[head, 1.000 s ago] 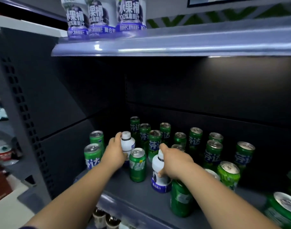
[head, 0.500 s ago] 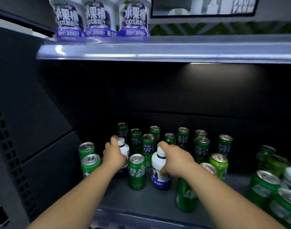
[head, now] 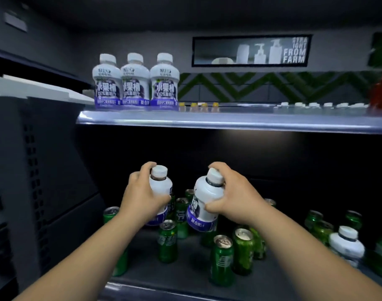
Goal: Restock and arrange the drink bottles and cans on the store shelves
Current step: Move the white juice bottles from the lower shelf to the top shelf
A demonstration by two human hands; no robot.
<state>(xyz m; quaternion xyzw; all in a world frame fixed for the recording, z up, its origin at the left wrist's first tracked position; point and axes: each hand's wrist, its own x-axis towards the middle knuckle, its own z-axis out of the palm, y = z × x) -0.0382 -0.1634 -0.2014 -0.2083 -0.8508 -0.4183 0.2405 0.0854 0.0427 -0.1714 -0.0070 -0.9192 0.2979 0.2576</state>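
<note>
Two white juice bottles have been lifted off the lower shelf (head: 185, 268), out from among the green cans (head: 221, 259). One (head: 161, 187) is clenched in the left hand (head: 140, 198), one (head: 204, 203) in the right hand (head: 233, 198); placement beside the three matching bottles (head: 135, 83) on the upper shelf (head: 229, 121) seems intended.

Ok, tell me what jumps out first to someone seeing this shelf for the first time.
Two white juice bottles with purple labels, one in the left hand and one in the right hand, are held above the green cans crowding the lower shelf. Three matching bottles stand in a row at the left end of the upper shelf.
</note>
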